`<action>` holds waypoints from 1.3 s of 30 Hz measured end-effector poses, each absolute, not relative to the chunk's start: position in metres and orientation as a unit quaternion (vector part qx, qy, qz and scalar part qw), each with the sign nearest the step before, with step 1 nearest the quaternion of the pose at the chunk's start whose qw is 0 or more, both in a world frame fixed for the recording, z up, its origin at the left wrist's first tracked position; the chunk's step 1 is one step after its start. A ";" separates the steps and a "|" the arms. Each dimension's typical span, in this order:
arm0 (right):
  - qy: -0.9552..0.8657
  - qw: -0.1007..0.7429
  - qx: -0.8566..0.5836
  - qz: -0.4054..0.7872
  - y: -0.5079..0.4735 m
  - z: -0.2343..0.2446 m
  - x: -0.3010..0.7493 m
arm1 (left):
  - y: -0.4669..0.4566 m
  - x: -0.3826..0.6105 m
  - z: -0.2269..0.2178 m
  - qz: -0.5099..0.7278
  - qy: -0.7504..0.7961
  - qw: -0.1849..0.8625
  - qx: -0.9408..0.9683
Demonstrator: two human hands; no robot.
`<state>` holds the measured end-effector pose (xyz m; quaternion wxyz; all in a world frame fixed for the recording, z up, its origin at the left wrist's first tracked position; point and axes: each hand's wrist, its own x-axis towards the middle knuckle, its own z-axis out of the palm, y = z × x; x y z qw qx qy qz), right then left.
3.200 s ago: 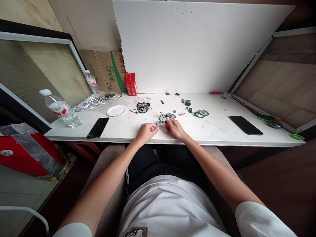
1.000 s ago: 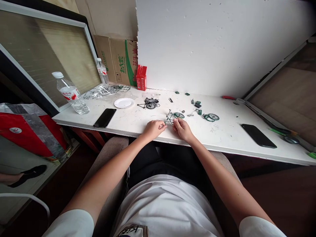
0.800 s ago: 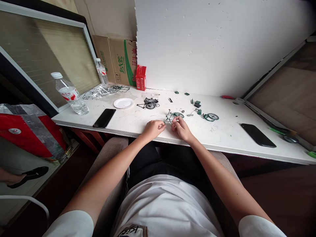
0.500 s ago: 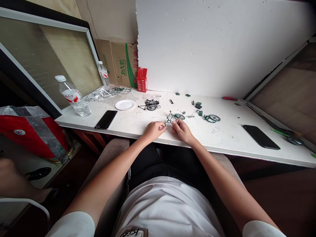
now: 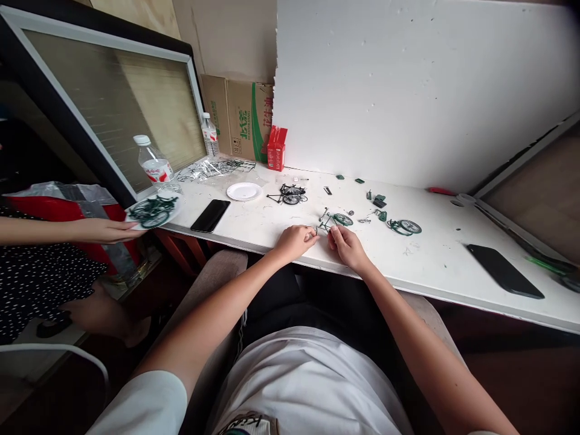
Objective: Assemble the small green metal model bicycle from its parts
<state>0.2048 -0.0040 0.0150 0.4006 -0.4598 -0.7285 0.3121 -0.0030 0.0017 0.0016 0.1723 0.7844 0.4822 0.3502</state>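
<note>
Near the front edge of the white table, my right hand (image 5: 347,246) is closed on a small green model bicycle frame (image 5: 325,222). The frame's rear end carries a spoked wheel (image 5: 343,219). My left hand (image 5: 296,241) is pinched at the other side, its fingertips by a small dark green part (image 5: 316,231); whether it grips that part is hard to make out. To the right lie a loose wheel with a green fender (image 5: 405,227) and a small green piece (image 5: 383,215). Beyond my hands sits a cluster of black bicycle parts (image 5: 291,194).
At left, another person's hand (image 5: 106,231) holds a white plate (image 5: 174,214) with green bicycle parts over the table edge. Two phones (image 5: 211,215), water bottles (image 5: 156,166), an empty-looking paper plate (image 5: 244,191), a red box (image 5: 277,148) and a cardboard carton (image 5: 244,115) stand about.
Another person has come in from the left, holding a plate of green bicycle parts. The view has turned slightly left. My hands keep nearly the same pose at the bicycle frame.
</note>
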 end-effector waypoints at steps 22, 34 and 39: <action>-0.723 0.404 -0.443 0.342 -0.003 0.009 0.206 | -0.004 -0.002 0.006 0.356 0.489 0.172 0.777; -0.725 0.412 -0.439 0.334 -0.005 0.012 0.205 | -0.008 -0.002 0.009 0.326 0.485 0.134 0.800; -0.742 0.389 -0.453 0.305 -0.006 0.013 0.205 | -0.008 -0.002 0.007 0.323 0.480 0.118 0.807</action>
